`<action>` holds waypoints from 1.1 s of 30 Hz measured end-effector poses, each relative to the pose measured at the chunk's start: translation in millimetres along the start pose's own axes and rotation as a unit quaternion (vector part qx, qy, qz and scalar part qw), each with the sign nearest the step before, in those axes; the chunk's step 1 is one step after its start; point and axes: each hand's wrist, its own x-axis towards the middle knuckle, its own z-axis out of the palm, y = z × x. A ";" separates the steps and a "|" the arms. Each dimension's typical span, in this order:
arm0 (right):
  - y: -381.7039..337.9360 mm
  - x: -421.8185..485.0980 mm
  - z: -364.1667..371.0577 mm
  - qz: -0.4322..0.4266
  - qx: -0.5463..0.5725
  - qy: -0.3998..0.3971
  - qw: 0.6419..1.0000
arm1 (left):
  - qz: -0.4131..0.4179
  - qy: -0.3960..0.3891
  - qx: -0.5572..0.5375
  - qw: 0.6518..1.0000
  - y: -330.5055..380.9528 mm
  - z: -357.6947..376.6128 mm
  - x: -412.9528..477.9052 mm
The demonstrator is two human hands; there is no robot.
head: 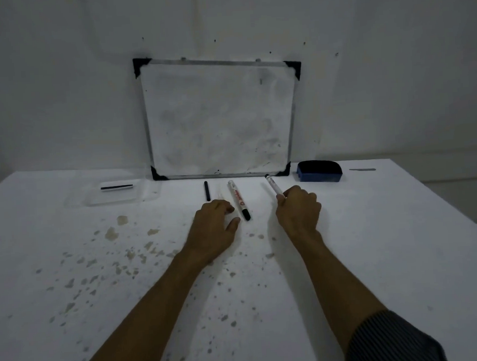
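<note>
Your right hand (297, 210) has its fingers curled round the near end of a marker (273, 187), pinching it. The marker has a slim white barrel with faint print I can't read and a dark far end. It's tilted, with the far end pointing up and left toward the bottom edge of the whiteboard (219, 117). I can't tell if that dark end is a cap or a bare tip.

Your left hand (215, 223) rests on the worktop (376, 255), knuckles up and fingers loosely curled, with nothing visible in it. The thumb sticks out toward a second marker (238, 200), just beside its black cap but apart from it. That one lies flat and has a white barrel with red print; its cap is at the near end.

A short black stick (206, 191) lies just left of it, beyond your left fingers.

The whiteboard leans on the wall, smudged grey, with black corner pieces. A blue eraser (319, 171) sits at its right corner. A clear tray (93, 199) to the far left holds a black strip (117, 187). The worktop is white, with brown and grey stains mostly on the left.
</note>
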 end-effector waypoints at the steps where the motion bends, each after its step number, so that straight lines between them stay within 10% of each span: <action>1: 0.4 5.4 5.5 0.006 -0.009 0.003 1.000 | 0.003 0.000 0.001 1.000 -0.1 0.3 -0.4; 16: -5.9 -13.1 8.3 -0.093 0.127 0.157 0.975 | -0.077 -0.001 -0.117 0.990 11.2 -14.1 -4.4; 25: -54.8 -54.5 8.2 -0.093 0.050 -0.063 0.992 | -0.208 0.088 -0.384 0.895 11.5 -47.9 -14.9; 33: -75.5 -94.3 -28.5 -0.001 0.376 -0.170 0.911 | -0.258 0.047 -0.536 0.802 3.8 -67.7 -29.7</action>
